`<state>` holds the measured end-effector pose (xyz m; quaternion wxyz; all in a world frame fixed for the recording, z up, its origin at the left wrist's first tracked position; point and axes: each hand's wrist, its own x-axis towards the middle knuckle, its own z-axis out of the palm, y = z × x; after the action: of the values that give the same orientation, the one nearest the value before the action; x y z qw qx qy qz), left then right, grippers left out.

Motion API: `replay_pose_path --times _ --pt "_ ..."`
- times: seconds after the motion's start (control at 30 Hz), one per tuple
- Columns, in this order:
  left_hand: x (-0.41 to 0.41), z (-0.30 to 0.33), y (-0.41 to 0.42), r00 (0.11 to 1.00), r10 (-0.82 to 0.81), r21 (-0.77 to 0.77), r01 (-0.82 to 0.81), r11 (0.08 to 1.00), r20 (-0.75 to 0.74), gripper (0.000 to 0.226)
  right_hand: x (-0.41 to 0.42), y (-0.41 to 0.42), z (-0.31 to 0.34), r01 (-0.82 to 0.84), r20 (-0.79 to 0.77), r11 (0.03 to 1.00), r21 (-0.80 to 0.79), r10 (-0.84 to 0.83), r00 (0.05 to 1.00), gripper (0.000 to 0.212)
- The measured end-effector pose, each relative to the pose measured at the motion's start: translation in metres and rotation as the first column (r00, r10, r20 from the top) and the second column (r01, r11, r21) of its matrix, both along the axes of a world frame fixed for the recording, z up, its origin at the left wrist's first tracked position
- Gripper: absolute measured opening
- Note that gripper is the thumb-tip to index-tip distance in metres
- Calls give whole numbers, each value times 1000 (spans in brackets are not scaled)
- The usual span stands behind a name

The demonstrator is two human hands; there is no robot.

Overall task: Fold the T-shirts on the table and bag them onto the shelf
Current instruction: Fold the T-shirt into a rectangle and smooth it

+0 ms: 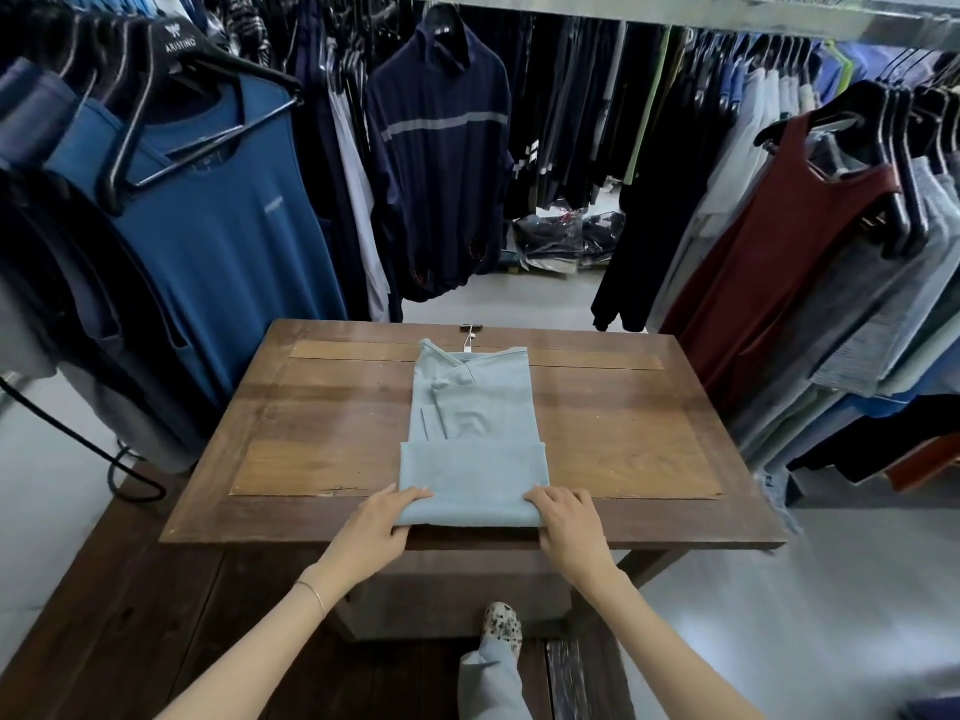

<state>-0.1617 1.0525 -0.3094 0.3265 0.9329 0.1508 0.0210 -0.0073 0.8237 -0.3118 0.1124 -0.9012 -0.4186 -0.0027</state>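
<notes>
The light blue cotton T-shirt (475,433) lies centred on the brown wooden table (649,439), bottom hem folded up. My left hand (382,522) and right hand (569,522) pinch the near fold's corners, fingers on top, close together.

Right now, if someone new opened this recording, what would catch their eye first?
First, the pale blue T-shirt lying lengthwise in the middle of the wooden table, its near end already folded up. The left hand and right hand grip the two near corners of that fold at the table's front edge. Around it, racks crowd in: a blue tank top at left, a dark red one at right.
</notes>
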Motion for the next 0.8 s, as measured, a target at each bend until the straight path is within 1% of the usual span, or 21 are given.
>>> replay_pose_path --times 0.07,0.17,0.27,0.37,0.5,0.6,0.7,0.73,0.8 --pt "-2 4 2 1000 -5 -39 4 999 -7 36 1 -3 3 -20 -56 1000 -5 20 998 32" --pt "-7 10 2 1000 -6 -129 5 992 -3 30 3 -12 10 -10 -212 997 76 26 977 31" --pt "-16 15 -1 1000 12 -207 -17 978 -28 27 1 -26 15 67 -465 982 176 23 885 26" --pt "-26 18 -6 999 49 -254 -53 966 -23 30 -6 -39 21 189 -620 945 268 19 784 18" --pt "-32 16 -9 992 129 -324 -123 938 -3 27 -12 -46 32 302 -718 874 382 74 692 10" --pt "-27 18 -8 974 219 -385 -181 905 56 25 -11 -40 43 395 -764 803 447 113 635 15" --pt "-11 22 -4 931 338 -491 -232 840 138 13 -3 -23 51 424 -742 743 518 143 655 23" --pt "-5 22 -1 916 363 -504 -237 830 169 18 2 -15 54 429 -732 726 538 151 664 24" --pt "11 21 8 882 408 -493 -254 832 234 47 15 1 56 449 -721 692 565 149 677 25"
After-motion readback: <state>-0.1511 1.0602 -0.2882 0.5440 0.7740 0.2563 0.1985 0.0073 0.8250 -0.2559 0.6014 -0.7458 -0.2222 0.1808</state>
